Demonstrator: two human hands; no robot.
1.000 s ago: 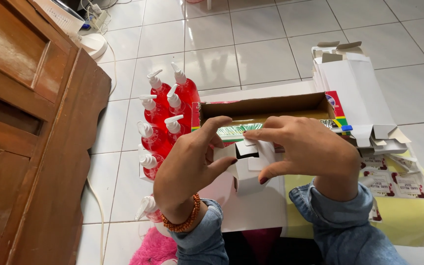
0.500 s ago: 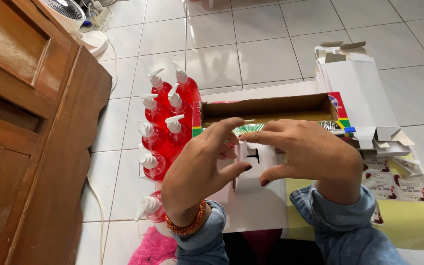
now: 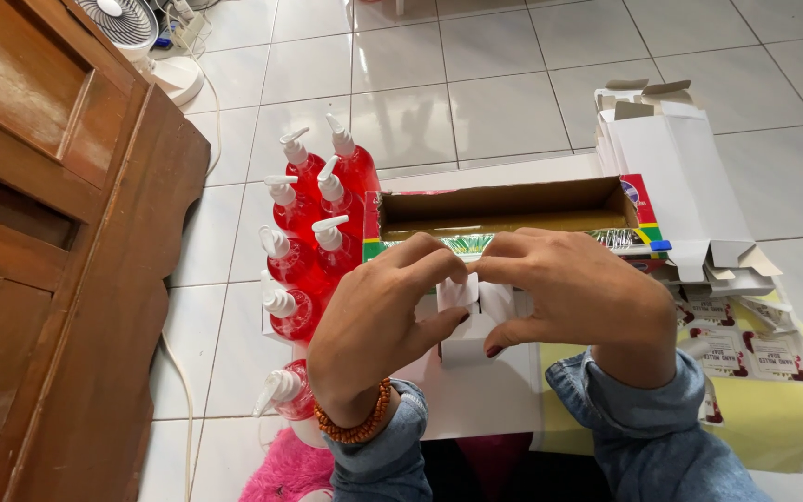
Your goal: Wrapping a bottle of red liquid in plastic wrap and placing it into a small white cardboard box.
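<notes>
My left hand (image 3: 378,316) and my right hand (image 3: 576,288) meet over a small white carton (image 3: 469,327), fingertips pressing its top flaps together. The carton stands on a flat white sheet (image 3: 485,400) in front of me. Both hands grip the carton, which they mostly hide. Just beyond them lies an open brown cardboard box (image 3: 504,206) with a colourful printed side. To the left stand several red pump bottles (image 3: 313,237) with white pump heads, and one more bottle (image 3: 285,395) sits close to my left wrist.
Flat unfolded white cartons (image 3: 676,172) are stacked at the right. A yellow sheet of labels (image 3: 764,372) lies under my right forearm. A wooden cabinet (image 3: 44,251) fills the left side. A white fan (image 3: 141,37) stands on the tiled floor at top left.
The hands have closed in over the small white carton, folding its top flaps shut; its printed front, visible half a second ago, is now covered by my fingers.
</notes>
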